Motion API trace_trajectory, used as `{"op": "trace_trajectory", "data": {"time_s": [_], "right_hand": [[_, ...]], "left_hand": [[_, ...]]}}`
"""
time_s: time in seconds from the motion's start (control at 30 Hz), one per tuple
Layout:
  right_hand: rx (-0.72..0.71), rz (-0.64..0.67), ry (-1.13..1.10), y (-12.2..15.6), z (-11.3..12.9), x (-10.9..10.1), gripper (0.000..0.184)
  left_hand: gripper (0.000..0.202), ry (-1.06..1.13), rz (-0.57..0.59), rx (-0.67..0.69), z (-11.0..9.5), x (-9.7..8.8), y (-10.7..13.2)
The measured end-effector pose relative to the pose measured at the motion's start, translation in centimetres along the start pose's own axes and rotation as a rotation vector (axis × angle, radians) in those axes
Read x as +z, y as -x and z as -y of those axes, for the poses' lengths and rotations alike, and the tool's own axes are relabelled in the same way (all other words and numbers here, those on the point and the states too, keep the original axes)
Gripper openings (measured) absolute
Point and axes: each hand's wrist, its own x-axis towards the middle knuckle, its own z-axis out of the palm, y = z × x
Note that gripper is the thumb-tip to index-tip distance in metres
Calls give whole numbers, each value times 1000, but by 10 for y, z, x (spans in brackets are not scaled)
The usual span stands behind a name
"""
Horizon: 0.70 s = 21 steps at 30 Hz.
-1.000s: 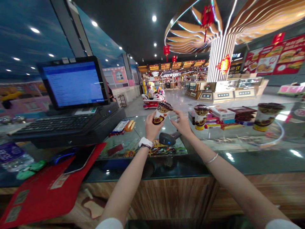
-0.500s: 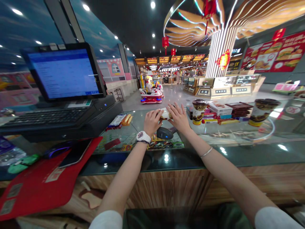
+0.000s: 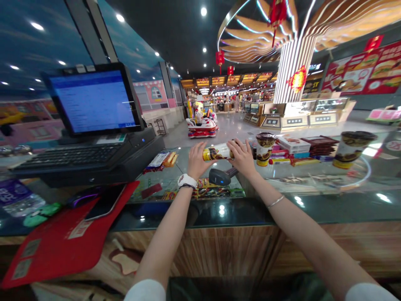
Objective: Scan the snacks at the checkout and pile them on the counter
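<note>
A white chocolate-print dessert cup (image 3: 217, 152) lies nearly horizontal, gold base pointing left.

One white-and-brown dessert cup (image 3: 217, 152) lies sideways in the grip; one upright dessert cup (image 3: 265, 148) stands just right, another upright dessert cup (image 3: 354, 149) farther right; one black barcode scanner (image 3: 219, 177) sits just below.

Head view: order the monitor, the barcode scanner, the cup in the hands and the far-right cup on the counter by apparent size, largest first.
1. Monitor
2. Far-right cup
3. Held cup and barcode scanner: they look too alike to rank.
</note>
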Motion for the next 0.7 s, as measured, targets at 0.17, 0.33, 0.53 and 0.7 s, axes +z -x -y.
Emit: {"op": "trace_trajectory", "data": {"time_s": [0.17,0.33,0.53,0.7], "right_hand": [[29,3,22,0,1,0,59],[53,71,50,-2,6,-4,60],[-6,133,36,-5,11,-6,74],[-41,132,7,-5,13,-6,71]], "left_hand": [[55,63,34,-57,2,4,0],[50,72,-21,-20,-2,4,-1],[45,19,-22,101,-6,0,0],[42,-19,-19,146,-9,-3,1]]}}
